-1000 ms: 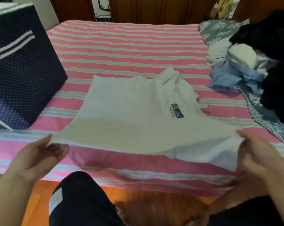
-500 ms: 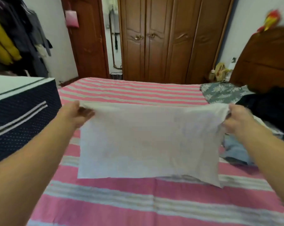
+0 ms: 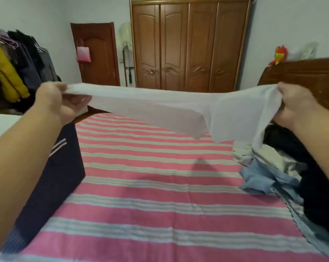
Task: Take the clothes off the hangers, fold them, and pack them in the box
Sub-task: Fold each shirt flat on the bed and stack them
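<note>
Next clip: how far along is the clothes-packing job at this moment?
Early to middle. Done: the white shirt is off its hanger, as is the loose heap of clothes on the bed. In hand: the left hand and right hand hold the shirt stretched in the air, unfolded. Left: fold it, fold the heap, strip the garments on the rack, pack the navy box, whose inside is hidden.

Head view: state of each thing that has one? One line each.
white shirt: lifted clear of the bed, stretched between both hands.
left hand: grips one end of the shirt.
right hand: grips the other end.
navy box: on the bed at left; top out of view.
clothes pile: unfolded, heaped at right.
wardrobe: doors closed.
door: closed.
hanging clothes: on hangers, far left.
</note>
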